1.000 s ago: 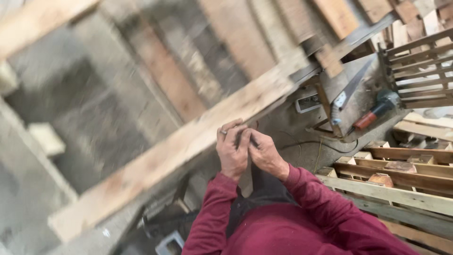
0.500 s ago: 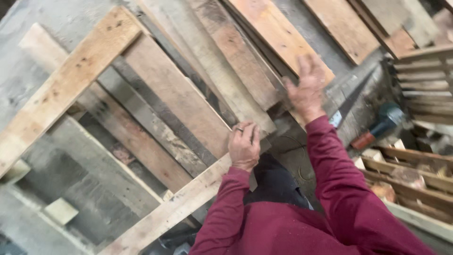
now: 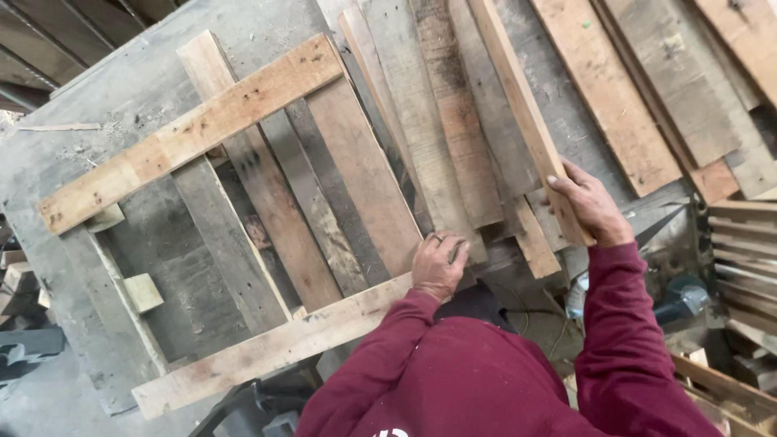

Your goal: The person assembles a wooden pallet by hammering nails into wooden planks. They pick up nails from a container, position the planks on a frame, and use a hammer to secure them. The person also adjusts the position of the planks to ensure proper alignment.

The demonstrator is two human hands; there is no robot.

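My left hand [image 3: 437,263] rests with curled fingers on the near end of a light cross board [image 3: 267,348] of a wooden pallet frame [image 3: 243,210]. My right hand [image 3: 591,206] grips the near end of a long narrow plank [image 3: 518,105] that lies over a stack of loose boards [image 3: 453,129]. Both sleeves are dark red. A second light cross board [image 3: 186,133] spans the far side of the frame, over several darker slats.
The frame lies on a grey worktable [image 3: 97,105]. More planks [image 3: 647,89] are piled at the upper right. A small wood block [image 3: 143,291] sits inside the frame. Stacked pallets [image 3: 745,251] and a power tool [image 3: 680,299] are at the right.
My right hand has left the left hand, reached out to the right and taken hold of the narrow plank. The view has swung over the pallet frame.
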